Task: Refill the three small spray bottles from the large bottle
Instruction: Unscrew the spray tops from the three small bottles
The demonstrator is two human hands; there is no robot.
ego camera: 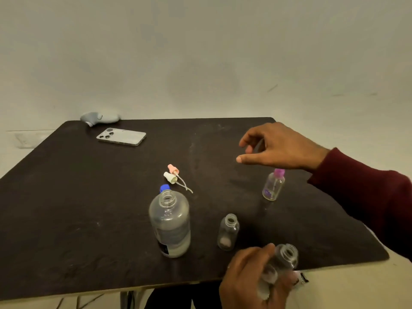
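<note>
Head cam: left hand (249, 279) grips an uncapped small bottle (286, 256), light and slick, so hold mid-body. Right hand (278, 146) hangs loose and holds nothing, purple-capped bottle (273, 186) just below its fingers. Large bottle (170, 224), heavier, stands left of both.

A plain room, most likely a home or a makeshift recording corner, not a fitted lab or workshop. A dark worktop (89, 208) with a scuffed, smudged surface stands against a bare off-white wall (200, 52) that fills the upper half of the frame and bears faint marks. At the upper left of the worktop lie a phone (121, 136), face down, and a small grey soft object (100, 118), both ordinary personal belongings.
</note>
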